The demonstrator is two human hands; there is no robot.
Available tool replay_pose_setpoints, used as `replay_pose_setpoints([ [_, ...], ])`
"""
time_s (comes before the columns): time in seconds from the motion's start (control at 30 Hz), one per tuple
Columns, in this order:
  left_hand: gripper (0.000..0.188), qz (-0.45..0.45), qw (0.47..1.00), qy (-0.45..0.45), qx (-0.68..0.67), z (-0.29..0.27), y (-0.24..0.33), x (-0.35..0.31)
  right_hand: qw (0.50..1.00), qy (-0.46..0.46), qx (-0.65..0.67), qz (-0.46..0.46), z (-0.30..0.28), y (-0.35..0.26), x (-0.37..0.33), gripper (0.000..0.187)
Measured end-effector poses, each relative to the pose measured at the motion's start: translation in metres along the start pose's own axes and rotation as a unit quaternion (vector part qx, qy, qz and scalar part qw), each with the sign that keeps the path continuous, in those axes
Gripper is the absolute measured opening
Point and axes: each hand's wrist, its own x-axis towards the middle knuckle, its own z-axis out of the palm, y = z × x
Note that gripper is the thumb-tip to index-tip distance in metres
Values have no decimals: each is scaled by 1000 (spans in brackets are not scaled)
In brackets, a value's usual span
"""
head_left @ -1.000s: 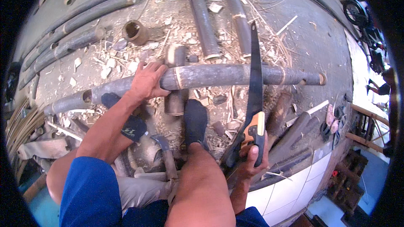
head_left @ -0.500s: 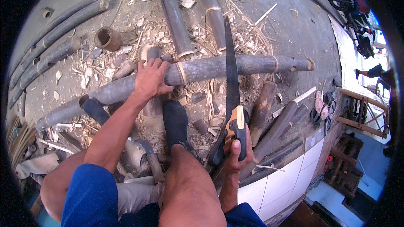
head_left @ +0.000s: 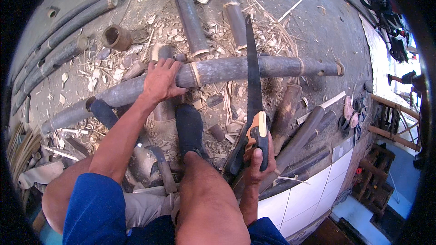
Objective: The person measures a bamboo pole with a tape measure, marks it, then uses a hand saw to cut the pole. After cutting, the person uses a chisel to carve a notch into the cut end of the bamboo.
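Observation:
A long dark bamboo pole lies crosswise in front of me, propped over a shorter bamboo piece. My left hand presses down on it with the fingers curled over its far side, left of a pale node ring. In my right hand is a handsaw, gripped by its black and orange handle. Its long dark blade points away from me and crosses the pole right of the node. Whether the teeth have cut in cannot be made out. My dark-socked foot rests on the near side of the pole.
Wood chips litter the floor. More bamboo poles lie beyond, with others at left and right. A short bamboo ring stands far left. A hammer-like tool lies between my legs. Sandals and white tiles are at right.
The view has shifted slightly. Both hands keep their holds, and the saw stays across the pole with barely any visible movement.

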Motion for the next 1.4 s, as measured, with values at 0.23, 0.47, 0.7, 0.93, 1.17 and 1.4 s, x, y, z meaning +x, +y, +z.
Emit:
replay_pose_setpoints([
  [0.23,95,1,1000,-2,0,-1,0,-2,1000,-3,3,13,2,-1,1,70],
  [0.47,97,-6,1000,7,9,0,13,-1,1000,-21,-4,4,5,-4,-4,72],
  [0.7,99,-32,999,26,-27,-5,-6,-18,1000,-13,8,24,5,2,-7,74],
  [0.93,94,-24,997,52,-44,-7,2,-19,1000,-15,2,21,5,3,-7,73],
  [1.17,92,-14,999,22,-30,5,35,11,999,-44,-32,5,8,-8,-14,71],
  [1.4,97,-23,998,-44,-35,7,32,26,998,-52,-14,-24,12,-2,-15,67],
])
